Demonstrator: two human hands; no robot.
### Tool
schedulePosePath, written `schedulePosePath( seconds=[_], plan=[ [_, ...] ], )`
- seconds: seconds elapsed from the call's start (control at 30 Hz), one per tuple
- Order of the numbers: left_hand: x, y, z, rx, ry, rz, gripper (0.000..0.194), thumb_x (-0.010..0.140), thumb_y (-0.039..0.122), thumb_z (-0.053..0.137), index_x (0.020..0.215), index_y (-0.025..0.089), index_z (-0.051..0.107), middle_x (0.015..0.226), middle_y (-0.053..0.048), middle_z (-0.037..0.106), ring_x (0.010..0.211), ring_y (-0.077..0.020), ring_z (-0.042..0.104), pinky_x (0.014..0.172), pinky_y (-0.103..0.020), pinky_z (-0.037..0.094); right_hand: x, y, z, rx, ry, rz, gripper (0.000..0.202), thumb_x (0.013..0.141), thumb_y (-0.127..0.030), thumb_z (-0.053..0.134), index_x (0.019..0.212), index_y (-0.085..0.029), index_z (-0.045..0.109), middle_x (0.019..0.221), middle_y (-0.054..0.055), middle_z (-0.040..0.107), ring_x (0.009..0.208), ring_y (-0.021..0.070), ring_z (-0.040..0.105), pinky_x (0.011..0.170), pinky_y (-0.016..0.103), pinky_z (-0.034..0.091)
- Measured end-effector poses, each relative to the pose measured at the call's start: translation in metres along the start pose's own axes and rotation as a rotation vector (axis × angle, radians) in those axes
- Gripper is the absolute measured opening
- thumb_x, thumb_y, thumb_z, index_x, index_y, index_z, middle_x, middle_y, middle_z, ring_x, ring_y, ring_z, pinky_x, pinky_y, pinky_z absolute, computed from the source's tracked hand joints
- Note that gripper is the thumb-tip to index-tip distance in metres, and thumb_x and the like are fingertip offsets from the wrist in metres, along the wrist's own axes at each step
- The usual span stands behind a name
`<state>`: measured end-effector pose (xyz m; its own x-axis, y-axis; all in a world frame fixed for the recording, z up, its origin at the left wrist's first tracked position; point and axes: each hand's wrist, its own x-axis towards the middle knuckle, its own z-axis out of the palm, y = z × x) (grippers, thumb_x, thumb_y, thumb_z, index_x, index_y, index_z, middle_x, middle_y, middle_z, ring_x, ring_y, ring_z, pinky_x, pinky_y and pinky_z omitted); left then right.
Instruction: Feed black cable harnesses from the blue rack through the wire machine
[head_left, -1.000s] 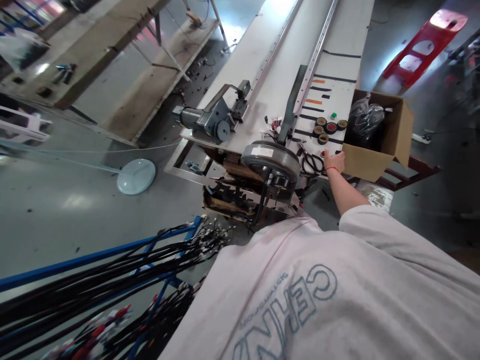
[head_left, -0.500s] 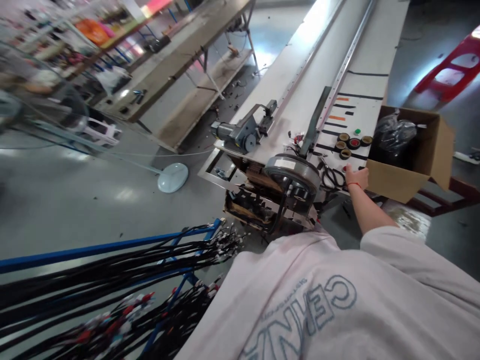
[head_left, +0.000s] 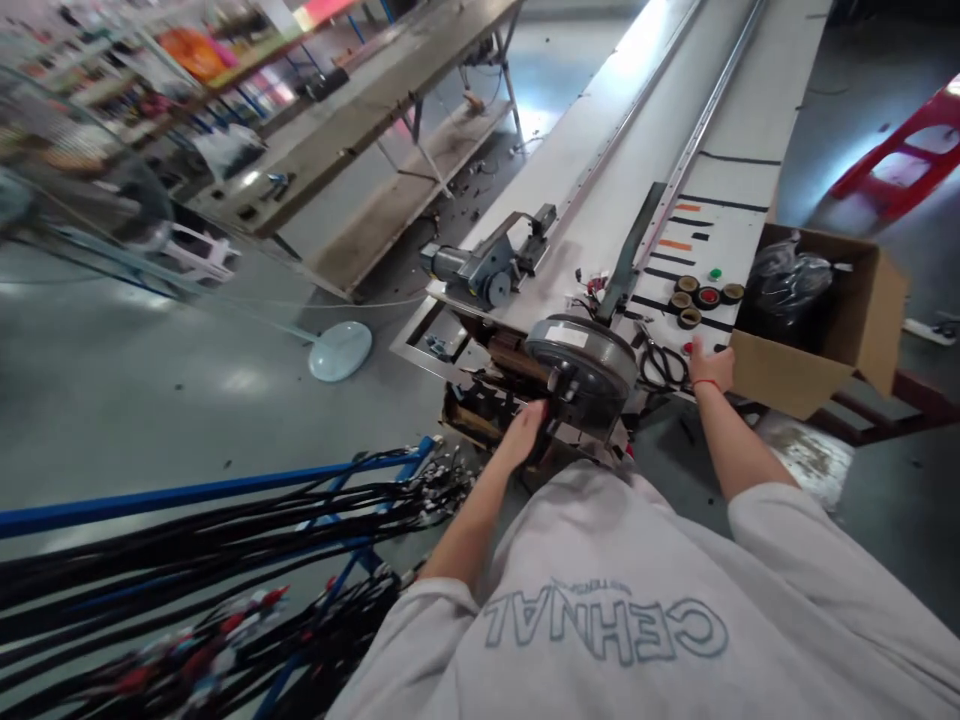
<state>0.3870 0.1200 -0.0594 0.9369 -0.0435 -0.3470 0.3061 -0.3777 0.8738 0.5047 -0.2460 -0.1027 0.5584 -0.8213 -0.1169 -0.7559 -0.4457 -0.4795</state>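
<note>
My left hand (head_left: 525, 430) is at the lower left of the round grey machine (head_left: 583, 362), its fingers by a dark part under the disc; whether they grip it is hidden. My right hand (head_left: 712, 367) rests at the near right edge of the long white table (head_left: 742, 130), beside a small red button (head_left: 688, 348). Its fingers are partly bent, too small to read. Black-handled scissors (head_left: 661, 366) lie just left of it. Beyond are several tape rolls (head_left: 688, 318), a green button (head_left: 715, 273) and strips of black and orange tape stuck to the tabletop.
An open cardboard box (head_left: 795, 375) with a dark plastic bag stands against the table's right side. A motor unit (head_left: 480, 272) sits left of the machine. Black cables (head_left: 225, 535) hang on a blue rack (head_left: 150, 508) at lower left. A red plastic stool (head_left: 892, 160) stands at right.
My left hand has come into view and reached the underside of the round machine. My right hand remains by the red button. The view has shifted slightly.
</note>
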Motion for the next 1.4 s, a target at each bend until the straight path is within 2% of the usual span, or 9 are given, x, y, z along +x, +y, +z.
schedulePosePath(
  seconds=[0.13,0.27,0.37,0.53,0.67,1.13,1.2,1.3,1.4],
  plan=[
    [-0.039,-0.046,0.02,0.165,-0.05,-0.036,0.033,0.086,0.046,0.056,0.086,0.015,0.067,0.074,-0.004,0.067,0.078,-0.0192,0.062,0.078,-0.03,0.047,0.003,0.002,0.0,-0.011,0.006,-0.014,0.071,0.08,-0.067,0.059,0.125,-0.012,0.049,0.126,0.023,0.056,0.117,0.0372,0.056,0.096,0.051,0.045],
    [-0.081,-0.1,0.018,0.264,-0.019,-0.209,0.028,0.074,0.041,0.061,0.072,0.013,0.065,0.063,-0.002,0.062,0.065,-0.0167,0.056,0.063,-0.026,0.041,0.008,0.002,0.001,0.016,-0.017,-0.003,0.07,0.079,-0.065,0.061,0.123,-0.012,0.049,0.128,0.024,0.055,0.117,0.0381,0.055,0.097,0.051,0.043],
    [-0.101,-0.115,0.013,0.217,0.067,-0.243,0.033,0.074,0.045,0.055,0.064,0.014,0.061,0.055,0.001,0.053,0.058,-0.0137,0.048,0.057,-0.025,0.036,0.009,0.001,0.0,0.032,-0.032,0.003,0.069,0.079,-0.063,0.062,0.123,-0.011,0.049,0.127,0.025,0.054,0.118,0.0392,0.054,0.097,0.053,0.042],
    [-0.121,-0.092,0.008,0.096,0.149,-0.16,0.041,0.074,0.055,0.052,0.068,0.015,0.059,0.056,0.002,0.051,0.056,-0.0127,0.045,0.055,-0.024,0.035,0.009,0.001,0.0,0.037,-0.039,-0.008,0.07,0.081,-0.062,0.06,0.126,-0.01,0.047,0.129,0.026,0.053,0.119,0.0402,0.053,0.098,0.055,0.042],
    [-0.123,-0.066,0.005,0.037,0.19,-0.126,0.042,0.078,0.056,0.052,0.081,0.015,0.062,0.069,-0.001,0.06,0.065,-0.0156,0.054,0.063,-0.026,0.043,0.009,0.003,0.002,0.037,-0.029,-0.015,0.071,0.08,-0.064,0.059,0.125,-0.01,0.048,0.128,0.025,0.054,0.119,0.0406,0.053,0.097,0.054,0.042],
    [-0.054,-0.025,0.017,0.031,0.221,0.05,0.046,0.087,0.058,0.045,0.094,0.016,0.063,0.07,-0.002,0.06,0.066,-0.0166,0.055,0.064,-0.027,0.044,0.005,0.002,0.0,0.038,-0.035,-0.009,0.073,0.08,-0.066,0.058,0.126,-0.011,0.049,0.128,0.024,0.054,0.117,0.0381,0.054,0.096,0.051,0.043],
    [-0.044,-0.019,0.021,0.011,0.165,0.067,0.045,0.086,0.059,0.046,0.09,0.017,0.062,0.069,-0.002,0.059,0.066,-0.0162,0.055,0.063,-0.027,0.043,0.004,0.002,-0.001,0.033,-0.025,-0.012,0.074,0.08,-0.067,0.057,0.127,-0.011,0.048,0.127,0.024,0.054,0.117,0.0379,0.054,0.095,0.051,0.044],
    [-0.032,-0.018,0.024,-0.118,0.01,0.018,0.049,0.086,0.065,0.04,0.077,0.019,0.054,0.054,0.004,0.043,0.049,-0.0123,0.041,0.049,-0.024,0.033,0.004,0.001,0.0,0.035,0.001,-0.013,0.072,0.081,-0.069,0.054,0.124,-0.011,0.05,0.125,0.024,0.055,0.115,0.0372,0.056,0.094,0.05,0.044],
    [-0.029,-0.018,0.024,-0.201,-0.024,0.002,0.052,0.084,0.069,0.038,0.074,0.019,0.05,0.05,0.007,0.032,0.044,-0.0101,0.032,0.044,-0.023,0.026,0.004,0.0,0.0,0.039,0.016,-0.008,0.069,0.083,-0.07,0.049,0.12,-0.012,0.052,0.122,0.024,0.056,0.113,0.0369,0.057,0.094,0.051,0.045]
  ],
)
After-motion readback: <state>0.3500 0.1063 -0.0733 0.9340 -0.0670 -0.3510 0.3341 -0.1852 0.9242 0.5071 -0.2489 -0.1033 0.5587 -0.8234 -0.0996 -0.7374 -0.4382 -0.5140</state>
